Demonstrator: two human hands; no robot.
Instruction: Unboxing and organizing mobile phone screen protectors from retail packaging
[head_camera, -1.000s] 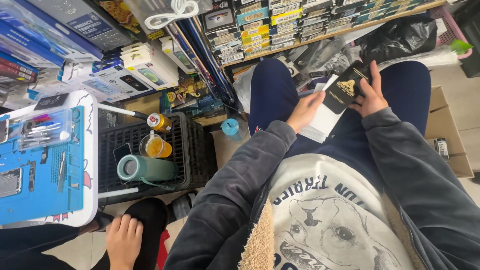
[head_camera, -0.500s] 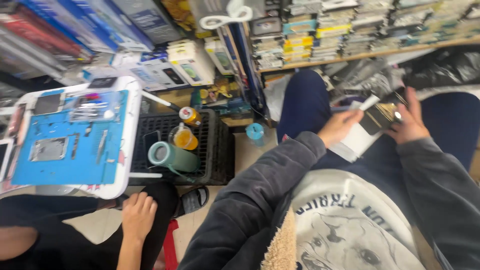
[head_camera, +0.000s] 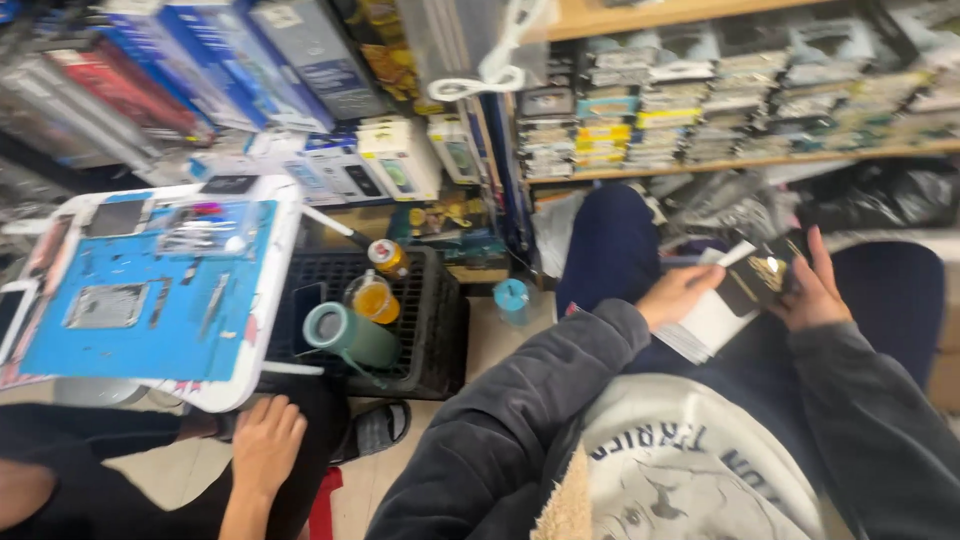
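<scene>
The seated person holds a small black box (head_camera: 762, 283) with a gold emblem over the lap, between both hands. The right hand (head_camera: 812, 292) is clenched around the box's right edge, fingers wrapped over its far side. The left hand (head_camera: 678, 296) grips the box's left edge together with a white sheet (head_camera: 712, 322) that lies under and beside the box, resting on the dark blue trousers (head_camera: 612, 240). Both forearms are in dark grey sleeves (head_camera: 530, 420), over a pale sweatshirt (head_camera: 690, 470) with a printed front. To the person's left, on the floor, stands a black plastic crate (head_camera: 435, 330) holding a green cylindrical cup (head_camera: 348, 336) lying on its side, a clear cup of orange liquid (head_camera: 374, 298) and an orange can (head_camera: 387, 257). A small blue cup (head_camera: 512, 299) stands on the floor just beside the crate. Further left, a white-rimmed worktop (head_camera: 265, 345) carries a blue mat (head_camera: 150, 320) with small metal parts and tools. Another person's hand (head_camera: 265, 445) rests flat on a dark-clad knee below that worktop. Ahead, a wooden shelf (head_camera: 760, 160) carries stacked packaged goods, somewhat blurred, and boxed products lean against the wall at upper left.
</scene>
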